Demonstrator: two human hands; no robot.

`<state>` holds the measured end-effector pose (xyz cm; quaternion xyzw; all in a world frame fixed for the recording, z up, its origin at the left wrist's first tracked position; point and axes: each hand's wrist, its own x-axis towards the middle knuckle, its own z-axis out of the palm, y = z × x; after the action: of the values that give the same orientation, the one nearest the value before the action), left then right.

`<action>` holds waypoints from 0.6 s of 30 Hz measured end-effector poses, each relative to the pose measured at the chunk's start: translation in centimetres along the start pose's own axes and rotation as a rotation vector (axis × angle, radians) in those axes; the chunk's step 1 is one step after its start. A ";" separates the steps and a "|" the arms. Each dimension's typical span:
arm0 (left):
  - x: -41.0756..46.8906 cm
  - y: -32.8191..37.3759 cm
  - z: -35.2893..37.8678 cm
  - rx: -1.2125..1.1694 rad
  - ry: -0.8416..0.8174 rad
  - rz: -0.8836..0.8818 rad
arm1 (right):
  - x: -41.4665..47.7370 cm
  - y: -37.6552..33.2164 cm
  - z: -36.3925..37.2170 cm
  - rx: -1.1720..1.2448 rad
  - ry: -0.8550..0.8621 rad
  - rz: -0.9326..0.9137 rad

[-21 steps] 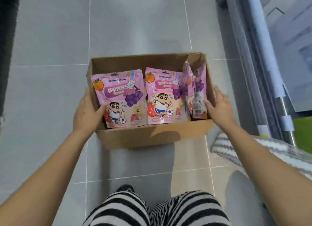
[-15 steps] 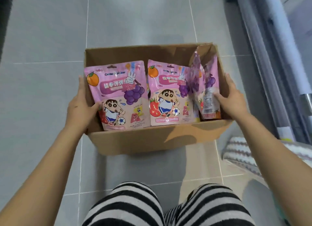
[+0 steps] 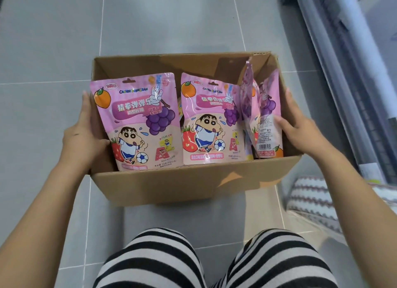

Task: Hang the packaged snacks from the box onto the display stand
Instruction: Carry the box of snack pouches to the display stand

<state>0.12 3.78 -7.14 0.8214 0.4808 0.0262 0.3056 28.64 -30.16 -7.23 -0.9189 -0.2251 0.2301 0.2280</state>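
Observation:
An open cardboard box [image 3: 163,184] hangs above the grey tiled floor, held between both hands. My left hand [image 3: 83,135] grips its left wall, thumb inside. My right hand [image 3: 298,128] grips the right wall, with the thumb against a packet. Inside lie pink cartoon snack packets: one flat at the left [image 3: 137,124], one in the middle [image 3: 209,124], and several standing on edge at the right [image 3: 264,120]. No display stand is in sight.
My striped trouser legs [image 3: 150,259] fill the bottom of the view. A striped mat [image 3: 311,199] lies on the floor at the right. A metal door or window frame [image 3: 348,77] runs along the right side.
The box has come nearer to me and lower in the view, still held by both hands. The camera has tilted down, showing more of my legs.

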 end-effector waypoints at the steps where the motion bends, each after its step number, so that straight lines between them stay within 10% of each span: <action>1: -0.1 0.1 -0.1 0.017 -0.008 -0.002 | -0.1 0.1 0.0 0.013 0.006 -0.001; 18: -1.7 1.0 -2.1 -0.023 0.043 0.002 | -2.3 -2.3 -0.9 -0.062 0.145 0.066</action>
<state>-0.75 3.14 -4.48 0.8177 0.4860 0.0495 0.3047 26.55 -29.82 -4.59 -0.9468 -0.1844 0.1631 0.2074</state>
